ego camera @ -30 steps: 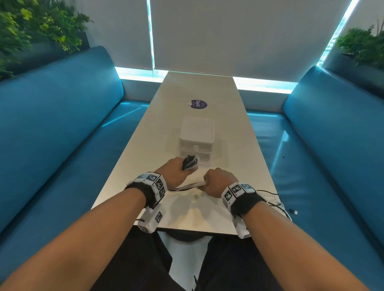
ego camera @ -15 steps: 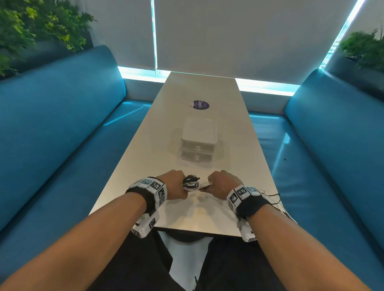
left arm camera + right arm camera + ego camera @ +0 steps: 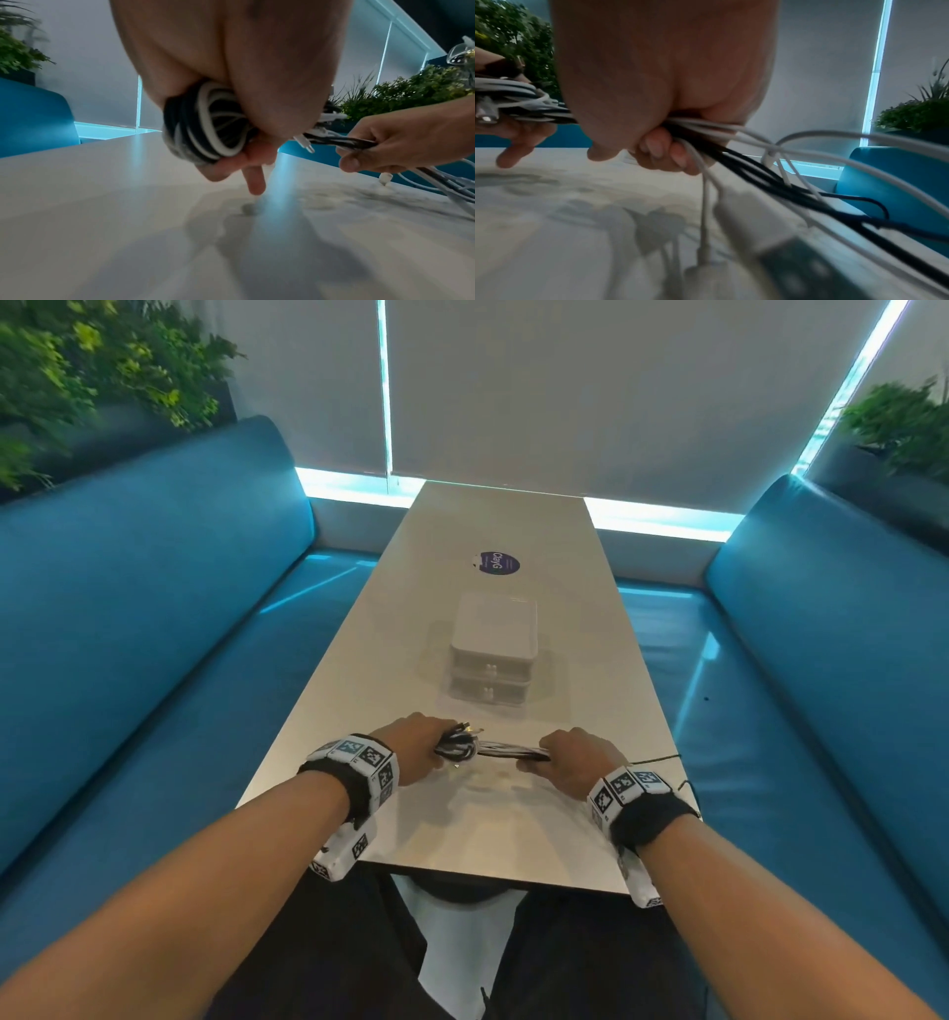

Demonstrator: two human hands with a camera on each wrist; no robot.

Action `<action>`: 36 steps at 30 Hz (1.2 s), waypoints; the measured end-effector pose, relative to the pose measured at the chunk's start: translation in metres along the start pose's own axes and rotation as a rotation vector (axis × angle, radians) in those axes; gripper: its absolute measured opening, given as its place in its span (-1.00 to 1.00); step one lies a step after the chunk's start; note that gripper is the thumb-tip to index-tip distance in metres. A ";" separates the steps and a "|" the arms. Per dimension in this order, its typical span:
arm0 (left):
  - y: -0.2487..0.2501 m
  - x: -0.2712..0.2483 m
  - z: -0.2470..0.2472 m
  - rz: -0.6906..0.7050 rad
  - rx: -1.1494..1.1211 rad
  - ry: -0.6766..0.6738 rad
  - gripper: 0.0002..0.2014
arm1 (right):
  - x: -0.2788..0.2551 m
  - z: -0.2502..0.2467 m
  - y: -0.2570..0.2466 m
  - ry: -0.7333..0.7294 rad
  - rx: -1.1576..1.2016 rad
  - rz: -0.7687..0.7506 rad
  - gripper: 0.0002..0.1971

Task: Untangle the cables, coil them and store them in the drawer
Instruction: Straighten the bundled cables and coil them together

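Both forearms reached forward, wrists banded; the left hand [image 3: 418, 747] curled around coiled cables [image 3: 457, 746], while the right hand [image 3: 575, 757] gripped the strands' loose run.

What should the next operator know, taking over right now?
Left hand: grips the wound coil of black and white cables, held above the white table.
Right hand: fingers curled round the straight run of the same bundle; loose ends trail off to the right.
White two-drawer plastic box: mid-table, both drawers closed.
Done: part coiled.
Left: wind in the trailing length, open a drawer, store the coil.
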State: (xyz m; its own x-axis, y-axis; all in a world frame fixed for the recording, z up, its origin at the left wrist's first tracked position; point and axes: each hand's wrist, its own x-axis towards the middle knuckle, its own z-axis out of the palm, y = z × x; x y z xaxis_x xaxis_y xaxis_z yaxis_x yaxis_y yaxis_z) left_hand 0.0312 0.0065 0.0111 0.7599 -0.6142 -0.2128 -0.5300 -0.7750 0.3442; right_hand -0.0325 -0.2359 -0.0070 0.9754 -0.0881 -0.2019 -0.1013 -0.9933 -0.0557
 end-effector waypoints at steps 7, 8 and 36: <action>-0.001 -0.002 0.001 -0.087 0.098 0.048 -0.60 | -0.004 0.012 -0.004 0.014 0.050 -0.045 -0.41; -0.001 -0.002 0.001 -0.107 0.142 0.061 -0.56 | -0.004 0.013 -0.005 0.017 0.054 -0.057 -0.40; -0.003 0.020 0.011 -0.309 -0.413 0.288 -0.61 | 0.008 0.000 -0.037 0.033 0.327 -0.150 -0.71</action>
State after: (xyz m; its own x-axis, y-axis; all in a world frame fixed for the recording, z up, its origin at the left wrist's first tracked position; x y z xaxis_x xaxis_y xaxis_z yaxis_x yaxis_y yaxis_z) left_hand 0.0435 -0.0050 -0.0041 0.9579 -0.2592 -0.1232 -0.1211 -0.7543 0.6453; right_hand -0.0213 -0.1996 -0.0062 0.9894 0.0494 -0.1364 -0.0083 -0.9193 -0.3934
